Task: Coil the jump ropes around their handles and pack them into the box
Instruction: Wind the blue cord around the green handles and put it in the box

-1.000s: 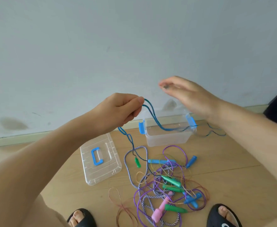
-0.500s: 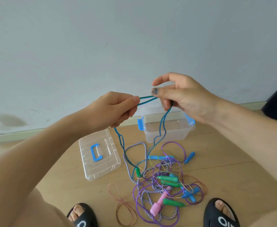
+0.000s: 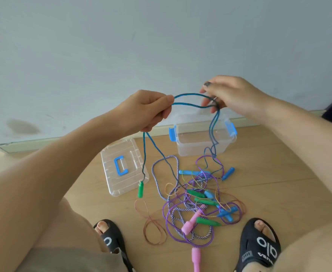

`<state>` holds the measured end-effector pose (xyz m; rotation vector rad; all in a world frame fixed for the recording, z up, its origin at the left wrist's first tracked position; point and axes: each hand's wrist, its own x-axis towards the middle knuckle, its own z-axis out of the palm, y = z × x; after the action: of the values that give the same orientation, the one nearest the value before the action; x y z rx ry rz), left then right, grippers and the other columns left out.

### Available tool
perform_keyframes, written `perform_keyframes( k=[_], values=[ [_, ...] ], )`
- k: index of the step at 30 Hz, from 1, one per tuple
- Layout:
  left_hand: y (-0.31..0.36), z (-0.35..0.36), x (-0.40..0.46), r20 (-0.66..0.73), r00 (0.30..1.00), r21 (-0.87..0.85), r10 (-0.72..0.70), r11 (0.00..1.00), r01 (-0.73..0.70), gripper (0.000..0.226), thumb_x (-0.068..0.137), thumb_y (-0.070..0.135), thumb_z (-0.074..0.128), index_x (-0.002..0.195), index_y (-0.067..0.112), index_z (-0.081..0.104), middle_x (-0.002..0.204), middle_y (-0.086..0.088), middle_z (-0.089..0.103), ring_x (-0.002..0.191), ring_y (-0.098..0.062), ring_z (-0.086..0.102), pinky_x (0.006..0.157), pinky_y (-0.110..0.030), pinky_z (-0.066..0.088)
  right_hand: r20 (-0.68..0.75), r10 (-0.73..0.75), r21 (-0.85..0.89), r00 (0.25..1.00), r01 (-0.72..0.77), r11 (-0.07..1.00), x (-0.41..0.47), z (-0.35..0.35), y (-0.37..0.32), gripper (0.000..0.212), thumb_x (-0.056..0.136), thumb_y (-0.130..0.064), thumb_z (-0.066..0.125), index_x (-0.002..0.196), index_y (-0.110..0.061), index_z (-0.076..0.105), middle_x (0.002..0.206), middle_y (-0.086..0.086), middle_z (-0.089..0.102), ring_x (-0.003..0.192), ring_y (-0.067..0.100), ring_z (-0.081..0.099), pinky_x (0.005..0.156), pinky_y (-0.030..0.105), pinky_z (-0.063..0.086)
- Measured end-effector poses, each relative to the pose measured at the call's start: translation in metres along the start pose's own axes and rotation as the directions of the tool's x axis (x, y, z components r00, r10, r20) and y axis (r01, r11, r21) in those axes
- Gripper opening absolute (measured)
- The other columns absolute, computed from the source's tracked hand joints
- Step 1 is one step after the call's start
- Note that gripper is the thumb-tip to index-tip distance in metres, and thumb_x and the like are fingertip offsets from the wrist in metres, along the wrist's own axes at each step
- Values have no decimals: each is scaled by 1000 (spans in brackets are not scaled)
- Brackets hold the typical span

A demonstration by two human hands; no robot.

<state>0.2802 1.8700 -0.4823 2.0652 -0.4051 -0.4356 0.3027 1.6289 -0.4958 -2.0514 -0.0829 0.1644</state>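
While both hands pinch the blue rope [image 3: 190,105], its green handle [image 3: 140,190] has lifted off the floor.

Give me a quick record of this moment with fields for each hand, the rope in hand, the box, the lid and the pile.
left hand: grips blue rope
right hand: pinches the same rope
blue rope: two strands span between the hands, ends hang toward floor
green handle: dangles on the strand below left hand
box: open, on floor by wall, no coiled rope seen inside
lid: off, flat on floor left of box
pile: tangled ropes and handles on floor
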Motion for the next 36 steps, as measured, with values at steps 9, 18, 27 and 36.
perform_keyframes(
  k=[9, 18, 27, 36],
  values=[
    [2, 9, 7, 16, 1000, -7, 10, 1000, -10, 44, 105, 34, 44, 70, 10, 53, 52, 1, 32, 50, -18, 26, 47, -24, 29, 59, -141, 144, 988, 132, 981, -14, 50, -29, 19, 97, -29, 60, 93, -11, 62, 49, -9, 38, 48, 14, 38, 56, 29, 44],
    [-13, -17, -5, -13, 998, 81, -69, 994, 70, 46, 106, 35, 41, 67, 12, 50, 53, 0, 32, 50, -18, 29, 48, -26, 38, -530, 89, -74, 843, -151, 986, 22, -56, 21, 15, 80, -25, 59, 86, -14, 67, 64, 0, 61, 49, 18, 51, 61, 39, 50],
    [3, 10, 0, 69, 998, -29, 10, 1000, -8, 43, 107, 27, 40, 75, 2, 53, 48, 9, 34, 43, -11, 23, 42, -18, 24, 181, -89, 190, 979, 54, 980, -15, 58, -30, 35, 106, -33, 36, 101, -7, 59, 72, 19, 66, 62, 29, 60, 76, 35, 54],
    [-16, -16, -6, 23, 996, 71, -83, 994, 81, 44, 105, 34, 44, 68, 11, 49, 52, 2, 30, 48, -16, 25, 44, -21, 29, -191, -63, -65, 980, 52, 997, 1, 8, -8, 11, 90, -25, 67, 87, -16, 61, 41, -15, 45, 40, 4, 36, 43, 18, 30]
  ],
)
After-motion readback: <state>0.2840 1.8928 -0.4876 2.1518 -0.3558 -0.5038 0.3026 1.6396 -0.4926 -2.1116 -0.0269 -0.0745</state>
